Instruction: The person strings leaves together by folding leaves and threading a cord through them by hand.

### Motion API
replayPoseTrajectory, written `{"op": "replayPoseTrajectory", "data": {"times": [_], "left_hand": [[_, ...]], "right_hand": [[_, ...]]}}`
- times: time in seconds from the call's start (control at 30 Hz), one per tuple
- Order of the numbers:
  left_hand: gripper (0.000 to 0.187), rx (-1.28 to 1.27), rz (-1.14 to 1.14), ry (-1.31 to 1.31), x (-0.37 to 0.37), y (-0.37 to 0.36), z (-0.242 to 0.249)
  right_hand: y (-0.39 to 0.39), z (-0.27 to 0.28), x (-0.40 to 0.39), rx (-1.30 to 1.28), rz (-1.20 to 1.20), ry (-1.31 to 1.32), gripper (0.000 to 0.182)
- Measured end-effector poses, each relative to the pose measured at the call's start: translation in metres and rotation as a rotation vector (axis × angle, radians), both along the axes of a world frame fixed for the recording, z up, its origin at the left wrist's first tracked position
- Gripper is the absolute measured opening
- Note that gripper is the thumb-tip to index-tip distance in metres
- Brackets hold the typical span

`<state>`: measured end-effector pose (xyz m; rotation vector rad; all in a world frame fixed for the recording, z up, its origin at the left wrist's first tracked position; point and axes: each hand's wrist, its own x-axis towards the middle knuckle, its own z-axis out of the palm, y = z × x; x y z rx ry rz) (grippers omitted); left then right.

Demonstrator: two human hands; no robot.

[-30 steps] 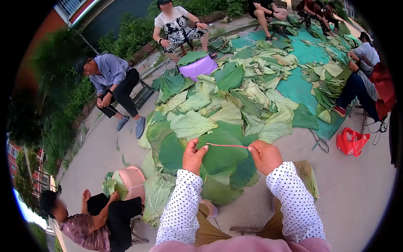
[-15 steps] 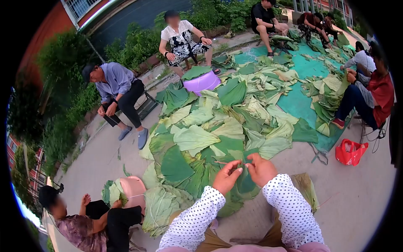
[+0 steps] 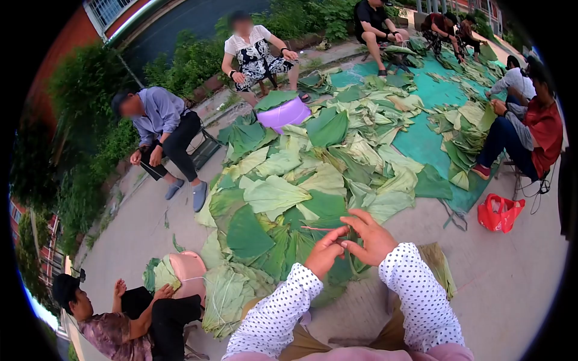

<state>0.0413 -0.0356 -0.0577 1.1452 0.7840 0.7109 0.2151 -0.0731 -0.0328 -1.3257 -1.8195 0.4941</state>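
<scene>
My left hand (image 3: 325,251) is closed in a pinch, with a thin pink string (image 3: 316,228) running out leftward from its fingertips. My right hand (image 3: 370,239) is touching or nearly touching it, thumb and fingers apart, with the fingertips close to the left ones. Whether the string passes into the right fingers cannot be made out. Below and ahead of both hands spreads a large pile of green leaves (image 3: 274,195), some dark and some pale. A dark green leaf (image 3: 248,231) lies just left of the string.
A purple basin (image 3: 284,115) and a pink bucket (image 3: 188,274) hold leaves. A tied leaf bundle (image 3: 232,298) lies at lower left, another stack (image 3: 438,268) right of my arm. A red bag (image 3: 500,213) and teal sheet (image 3: 442,153) are rightward. Several people sit around.
My right hand's fingers have spread and lifted a little beside the left. The view has shifted slightly. The seated person at lower left has moved a hand at the pink bucket.
</scene>
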Motion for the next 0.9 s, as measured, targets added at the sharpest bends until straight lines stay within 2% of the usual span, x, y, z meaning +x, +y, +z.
{"op": "replayPoseTrajectory", "data": {"times": [0.03, 0.1, 0.13, 0.23, 0.37, 0.5, 0.6, 0.8, 0.87, 0.9], "left_hand": [[0.051, 0.006, -0.016, -0.013, -0.001, -0.001, 0.0], [0.052, 0.0, -0.111, -0.056, -0.006, 0.001, -0.002], [0.052, 0.017, -0.126, -0.061, -0.005, 0.002, -0.002], [0.051, 0.036, -0.152, -0.101, -0.001, -0.001, 0.0], [0.056, -0.03, -0.183, -0.262, 0.012, -0.003, 0.011], [0.06, -0.127, -0.261, -0.461, 0.026, -0.01, 0.012], [0.062, -0.163, -0.288, -0.559, 0.034, -0.01, 0.021], [0.066, -0.146, -0.313, -0.632, 0.037, -0.009, 0.028], [0.066, -0.148, -0.303, -0.623, 0.036, -0.008, 0.026], [0.066, -0.144, -0.29, -0.615, 0.034, -0.008, 0.025]], "right_hand": [[-0.001, -0.003, 0.002, 0.052, 0.037, -0.029, 0.044], [-0.002, -0.004, 0.006, -0.2, 0.036, -0.021, 0.037], [-0.006, -0.001, 0.006, -0.234, 0.005, -0.013, 0.032], [-0.012, -0.016, 0.021, -0.125, -0.001, 0.046, 0.035], [-0.031, -0.025, 0.072, -0.265, -0.013, -0.067, 0.034], [-0.084, -0.072, 0.14, -0.355, -0.108, -0.074, 0.033], [-0.122, -0.118, 0.171, -0.299, -0.196, -0.082, 0.027], [-0.184, -0.194, 0.193, -0.636, -0.351, -0.139, 0.024], [-0.219, -0.228, 0.199, -0.839, -0.474, -0.49, 0.027], [-0.23, -0.229, 0.195, -0.908, -0.574, -0.566, 0.027]]}}
